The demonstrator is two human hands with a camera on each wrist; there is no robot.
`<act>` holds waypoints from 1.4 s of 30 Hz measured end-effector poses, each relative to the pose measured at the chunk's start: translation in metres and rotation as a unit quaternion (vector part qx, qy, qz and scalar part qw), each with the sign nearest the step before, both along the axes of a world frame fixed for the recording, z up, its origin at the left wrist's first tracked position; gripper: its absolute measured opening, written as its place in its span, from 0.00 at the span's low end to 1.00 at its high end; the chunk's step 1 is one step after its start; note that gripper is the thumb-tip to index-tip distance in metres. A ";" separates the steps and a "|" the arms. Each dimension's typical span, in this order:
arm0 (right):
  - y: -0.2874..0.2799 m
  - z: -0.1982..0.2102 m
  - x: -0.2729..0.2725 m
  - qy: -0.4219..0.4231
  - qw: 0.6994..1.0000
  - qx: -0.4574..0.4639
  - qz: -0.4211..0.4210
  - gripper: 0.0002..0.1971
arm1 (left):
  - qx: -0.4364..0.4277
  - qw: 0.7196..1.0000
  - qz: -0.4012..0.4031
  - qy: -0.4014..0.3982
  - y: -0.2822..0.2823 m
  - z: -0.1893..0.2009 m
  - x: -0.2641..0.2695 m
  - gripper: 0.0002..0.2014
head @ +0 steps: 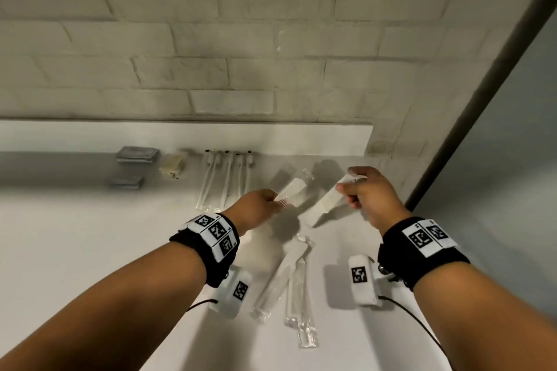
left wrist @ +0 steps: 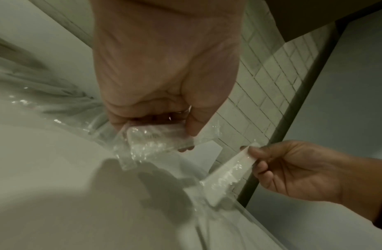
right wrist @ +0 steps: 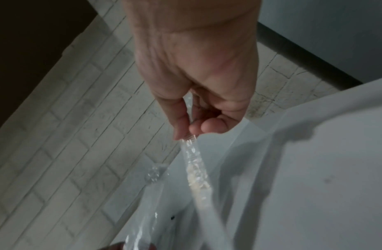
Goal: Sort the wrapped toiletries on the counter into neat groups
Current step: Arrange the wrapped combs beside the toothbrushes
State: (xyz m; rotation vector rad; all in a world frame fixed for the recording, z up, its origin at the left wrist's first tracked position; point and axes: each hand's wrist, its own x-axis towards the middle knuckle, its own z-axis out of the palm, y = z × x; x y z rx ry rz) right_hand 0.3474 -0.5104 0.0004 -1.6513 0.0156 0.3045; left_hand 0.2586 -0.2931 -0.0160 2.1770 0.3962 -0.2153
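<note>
Plastic-wrapped and white inside, the left packet is pinched by one end in the left hand. The right hand pinches the right packet the same way, both held up off the countertop near its back right corner. Two spare packets lie flat nearer the front, with toothbrushes along the back edge.

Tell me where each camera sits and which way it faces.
Head: worn on the head, facing down at the counter; shows left hand and right hand.
Left wrist: on the left wrist, facing the left packet; both hands show.
Right wrist: on the right wrist, facing the right packet; right hand up close.
Shared: head and left wrist both show both packets.
</note>
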 end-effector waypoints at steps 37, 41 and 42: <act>0.080 -0.048 0.032 -0.116 0.752 -0.616 0.203 0.18 | 0.395 0.900 -0.174 0.054 -0.016 -0.036 0.070 0.14; 0.083 -0.041 0.028 -0.157 0.743 -0.613 0.218 0.16 | 0.376 0.914 -0.135 0.065 -0.018 -0.038 0.061 0.15; 0.081 -0.037 0.029 -0.158 0.755 -0.598 0.217 0.16 | 0.369 0.918 -0.130 0.068 -0.018 -0.036 0.060 0.16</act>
